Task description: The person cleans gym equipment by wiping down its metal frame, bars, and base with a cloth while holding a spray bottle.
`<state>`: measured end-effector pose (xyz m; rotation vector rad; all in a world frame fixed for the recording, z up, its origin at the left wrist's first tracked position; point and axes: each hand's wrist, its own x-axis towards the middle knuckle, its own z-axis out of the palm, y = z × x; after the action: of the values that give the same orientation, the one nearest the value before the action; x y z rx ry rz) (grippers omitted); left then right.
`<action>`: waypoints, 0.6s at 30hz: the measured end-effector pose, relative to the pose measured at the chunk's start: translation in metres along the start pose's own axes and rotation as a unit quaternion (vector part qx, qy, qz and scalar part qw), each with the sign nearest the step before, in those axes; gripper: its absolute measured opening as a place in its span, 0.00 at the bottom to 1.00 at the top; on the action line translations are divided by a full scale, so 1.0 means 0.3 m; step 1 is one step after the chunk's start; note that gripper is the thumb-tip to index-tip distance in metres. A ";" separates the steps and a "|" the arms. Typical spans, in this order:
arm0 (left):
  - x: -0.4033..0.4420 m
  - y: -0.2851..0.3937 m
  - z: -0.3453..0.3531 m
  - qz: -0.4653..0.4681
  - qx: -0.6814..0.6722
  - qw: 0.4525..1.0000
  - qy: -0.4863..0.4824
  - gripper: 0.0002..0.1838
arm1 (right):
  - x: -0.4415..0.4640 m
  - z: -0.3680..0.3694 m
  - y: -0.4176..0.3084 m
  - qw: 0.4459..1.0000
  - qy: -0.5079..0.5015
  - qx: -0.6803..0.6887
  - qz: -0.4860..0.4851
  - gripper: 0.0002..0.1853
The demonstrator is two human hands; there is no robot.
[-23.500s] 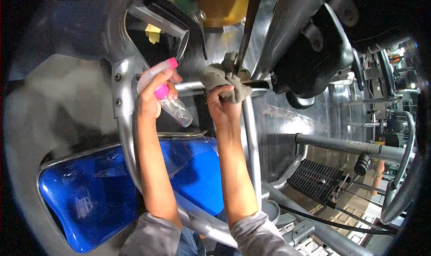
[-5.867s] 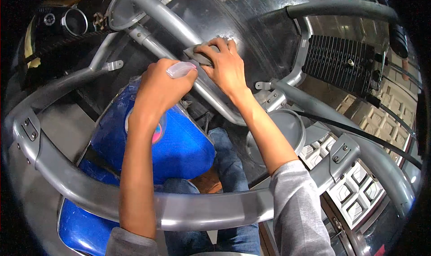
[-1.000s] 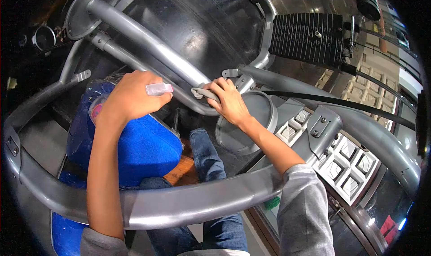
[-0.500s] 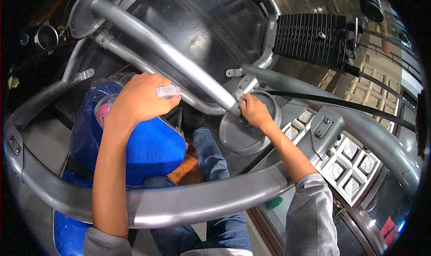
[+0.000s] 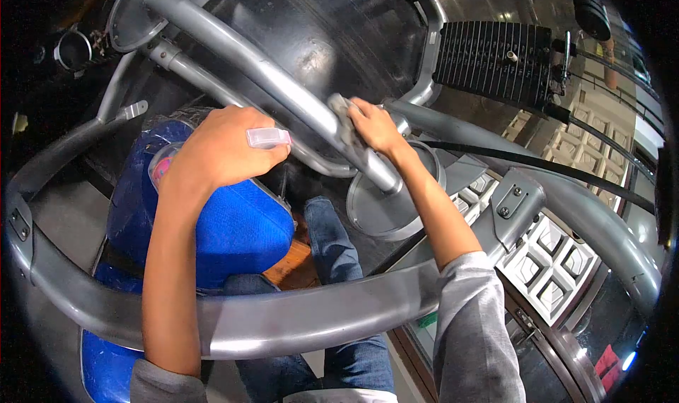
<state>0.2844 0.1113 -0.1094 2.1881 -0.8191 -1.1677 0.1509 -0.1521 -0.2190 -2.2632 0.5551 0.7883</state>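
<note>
My left hand (image 5: 225, 145) is closed around a clear bottle (image 5: 163, 164) with a pink label. Its pale translucent top (image 5: 267, 138) pokes out by my thumb, while my palm hides most of the body. That hand is above a blue padded seat (image 5: 237, 233). My right hand (image 5: 376, 126) presses a grey cloth (image 5: 344, 124) onto a slanted silver metal tube (image 5: 262, 71), partway up from its lower end. Below that end sits a round grey plate (image 5: 385, 208).
A thick curved grey frame bar (image 5: 318, 311) crosses in front of my body, under both forearms. A black weight stack (image 5: 491, 67) stands at the upper right, near a black cable (image 5: 523, 164). White patterned blocks (image 5: 552, 265) show at the right.
My right hand has slid the cloth up and left along the tube, away from its lower end. My left hand stays nearly in place with the bottle.
</note>
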 end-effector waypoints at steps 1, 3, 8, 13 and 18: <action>-0.001 0.003 -0.003 0.001 0.000 1.000 0.000 0.19 | -0.050 -0.001 0.030 0.997 -0.015 -0.064 0.042 0.24; -0.004 0.009 -0.009 -0.013 -0.011 1.000 -0.005 0.19 | -0.145 -0.007 0.109 0.980 -0.085 -0.141 0.111 0.24; 0.006 -0.020 0.007 0.019 0.018 1.000 0.014 0.19 | -0.229 0.003 0.174 0.953 -0.099 -0.223 0.179 0.24; 0.004 -0.013 0.001 0.020 0.019 1.000 0.006 0.19 | -0.170 0.033 0.011 0.994 0.098 -0.047 -0.012 0.18; -0.001 -0.004 0.000 0.016 0.005 1.000 -0.016 0.19 | -0.235 0.056 -0.082 0.970 0.138 -0.121 -0.159 0.17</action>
<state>0.2847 0.1123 -0.1101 2.1619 -0.8711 -1.1879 0.1072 -0.1117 -0.1709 -2.6219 0.2144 0.3997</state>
